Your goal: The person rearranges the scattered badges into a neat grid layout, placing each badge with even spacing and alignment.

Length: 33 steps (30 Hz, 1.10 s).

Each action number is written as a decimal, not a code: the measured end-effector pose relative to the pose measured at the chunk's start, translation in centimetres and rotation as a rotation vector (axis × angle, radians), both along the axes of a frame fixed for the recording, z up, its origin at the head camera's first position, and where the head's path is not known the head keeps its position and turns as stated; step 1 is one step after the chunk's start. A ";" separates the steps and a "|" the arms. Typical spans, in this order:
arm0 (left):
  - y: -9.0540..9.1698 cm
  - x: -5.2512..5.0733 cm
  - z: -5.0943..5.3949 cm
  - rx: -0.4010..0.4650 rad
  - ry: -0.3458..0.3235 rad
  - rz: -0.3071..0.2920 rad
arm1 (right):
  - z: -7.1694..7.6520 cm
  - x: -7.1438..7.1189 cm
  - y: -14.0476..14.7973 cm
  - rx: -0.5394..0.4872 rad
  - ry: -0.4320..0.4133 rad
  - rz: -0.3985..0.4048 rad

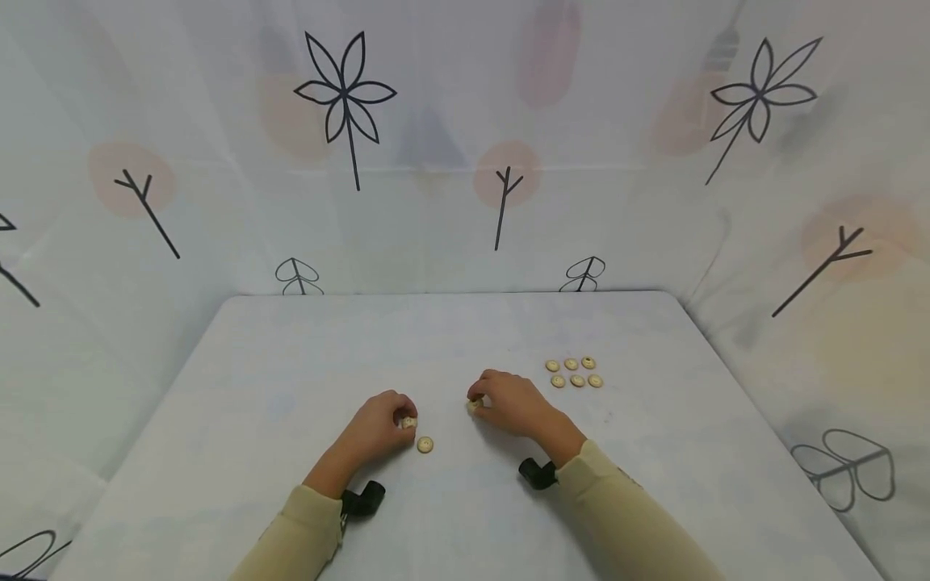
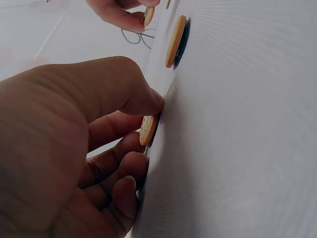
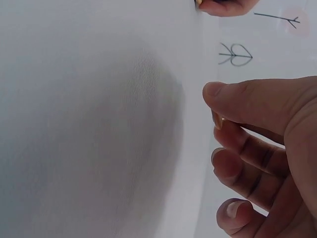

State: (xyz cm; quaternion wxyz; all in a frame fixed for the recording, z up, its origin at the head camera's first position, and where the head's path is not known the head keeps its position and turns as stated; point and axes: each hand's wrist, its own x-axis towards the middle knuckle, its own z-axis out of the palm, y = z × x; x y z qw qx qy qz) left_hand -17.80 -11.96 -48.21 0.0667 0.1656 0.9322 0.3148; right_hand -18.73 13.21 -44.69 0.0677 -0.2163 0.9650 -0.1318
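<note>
My left hand [image 1: 378, 426] is low over the table, left of the middle. Between thumb and fingers it pinches a small round wooden disc [image 2: 147, 130] with thin dark lines on its face; the disc's edge is at the tabletop. Just right of that hand a loose wooden disc [image 1: 425, 445] lies flat. Farther right and a little farther back, my right hand [image 1: 517, 406] pinches another wooden disc [image 3: 217, 120] between thumb and index finger, apart from the table surface. Most of this disc is covered by the fingertips. The other right fingers are bent and hold nothing.
Several more wooden discs [image 1: 577, 380] lie in two short rows beyond and right of the right hand. A white cloth covers the table [image 1: 305, 347]. Behind it hangs a pale curtain [image 1: 436, 218] with plant drawings. Each wrist carries a black camera [image 1: 363, 499].
</note>
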 end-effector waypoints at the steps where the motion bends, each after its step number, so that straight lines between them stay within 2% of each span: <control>1: 0.0 0.0 0.0 0.000 0.006 -0.003 | 0.0 0.0 0.1 -0.003 -0.003 -0.006; 11: 0.1 0.1 0.4 -0.003 -0.002 0.003 | 0.3 0.2 1.5 -0.023 0.000 -0.039; 19: 0.1 0.1 0.3 -0.013 0.013 -0.003 | -0.1 0.3 2.7 -0.014 -0.006 -0.091; 28: 0.1 0.1 0.2 0.001 0.016 -0.012 | -0.2 0.5 4.2 -0.034 -0.009 -0.117; 33: 0.0 0.0 0.1 0.003 0.023 -0.010 | -0.2 0.4 5.1 -0.010 -0.003 -0.122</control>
